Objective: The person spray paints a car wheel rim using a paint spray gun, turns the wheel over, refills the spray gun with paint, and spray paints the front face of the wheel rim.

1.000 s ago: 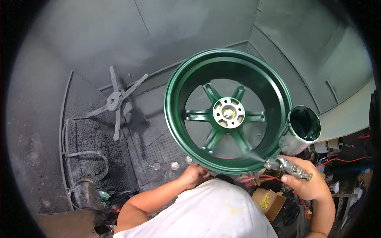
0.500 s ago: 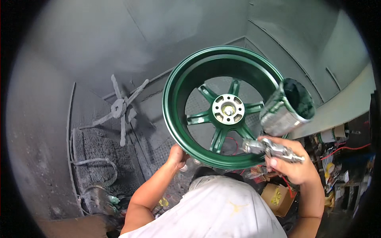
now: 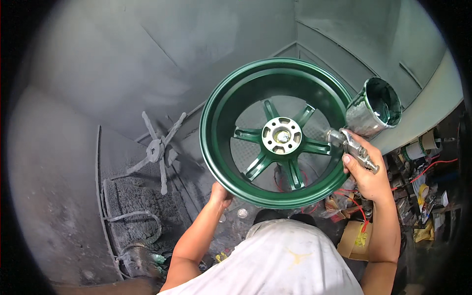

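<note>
A glossy green car wheel (image 3: 216, 162) fills the middle of the view, its open barrel facing up. Its spokes meet at a bare metal hub (image 3: 268, 129). My left hand (image 3: 221, 194) is curled against the near-left edge of the rim, its fingertips partly hidden. In my right hand (image 3: 369, 172) is a metal spray gun (image 3: 355, 149), gripped above the right side of the rim. The gun's open metal paint cup (image 3: 361, 114) is smeared with dark green and holds some paint. The nozzle points left, over the barrel; faint haze hangs near it.
At left, a grey-coated metal stand with several arms (image 3: 156, 150) sits by a rough, overspray-covered block (image 3: 132, 201). Grey booth walls (image 3: 206, 29) close in ahead. Red hose (image 3: 427, 169), a cardboard box (image 3: 350, 242) and cluttered shelves (image 3: 432, 206) are at right.
The wheel has turned, its spokes now at different angles. My right hand with the spray gun has moved up and to the right. My left hand stays at the rim.
</note>
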Demonstrator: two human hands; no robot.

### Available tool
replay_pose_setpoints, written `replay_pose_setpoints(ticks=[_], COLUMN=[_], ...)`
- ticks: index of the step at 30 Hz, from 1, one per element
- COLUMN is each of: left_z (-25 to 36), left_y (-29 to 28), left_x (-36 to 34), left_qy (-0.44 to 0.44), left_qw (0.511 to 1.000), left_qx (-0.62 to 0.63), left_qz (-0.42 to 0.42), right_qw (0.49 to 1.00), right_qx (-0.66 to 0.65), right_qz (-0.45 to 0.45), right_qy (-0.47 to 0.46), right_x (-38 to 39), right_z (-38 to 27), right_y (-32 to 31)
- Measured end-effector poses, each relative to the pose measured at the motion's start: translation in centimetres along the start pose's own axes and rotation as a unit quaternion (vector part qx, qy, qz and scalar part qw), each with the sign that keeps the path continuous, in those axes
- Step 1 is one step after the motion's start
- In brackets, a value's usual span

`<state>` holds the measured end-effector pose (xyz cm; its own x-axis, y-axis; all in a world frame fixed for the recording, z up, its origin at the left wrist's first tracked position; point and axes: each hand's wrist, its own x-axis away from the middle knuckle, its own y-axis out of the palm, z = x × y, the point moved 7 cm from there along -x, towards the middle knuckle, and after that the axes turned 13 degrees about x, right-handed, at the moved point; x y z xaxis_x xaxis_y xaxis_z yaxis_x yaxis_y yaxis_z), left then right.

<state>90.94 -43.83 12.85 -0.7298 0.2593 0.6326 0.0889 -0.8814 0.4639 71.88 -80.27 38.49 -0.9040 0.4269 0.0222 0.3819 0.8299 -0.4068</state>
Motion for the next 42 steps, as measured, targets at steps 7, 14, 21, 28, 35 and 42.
replay_pose_setpoints(ticks=[7, 14, 21, 28, 35, 42], left_z=[1.6, 0.9, 0.3, -2.3, -7.2, -10.6], left_y=[-1.6, -0.8, 0.5, 0.3, 0.3, -0.1], left_x=[-3.0, -2.5, -0.1, 2.0, 4.1, 5.9], left_qy=[-0.032, 0.005, 0.009, 0.017, -0.039, -0.137], left_qw=[0.996, 0.999, 0.999, 0.998, 0.999, 0.988], left_qx=[-0.057, -0.032, -0.038, -0.063, -0.030, -0.017], left_qz=[-0.053, -0.041, -0.021, -0.006, -0.017, -0.070], right_qw=[0.983, 0.999, 0.999, 0.977, 0.993, 0.996], right_qx=[-0.044, -0.007, -0.034, -0.044, -0.008, -0.030], right_qz=[-0.171, -0.029, -0.023, -0.170, -0.049, 0.076], right_qy=[-0.041, -0.034, -0.010, -0.121, -0.111, -0.020], right_x=[3.1, 1.6, 2.0, 3.2, 0.0, -0.7], right_z=[-2.7, -2.2, -2.9, -5.6, -5.1, -2.8], right_y=[2.4, -0.2, -0.2, 1.9, 0.8, -2.0])
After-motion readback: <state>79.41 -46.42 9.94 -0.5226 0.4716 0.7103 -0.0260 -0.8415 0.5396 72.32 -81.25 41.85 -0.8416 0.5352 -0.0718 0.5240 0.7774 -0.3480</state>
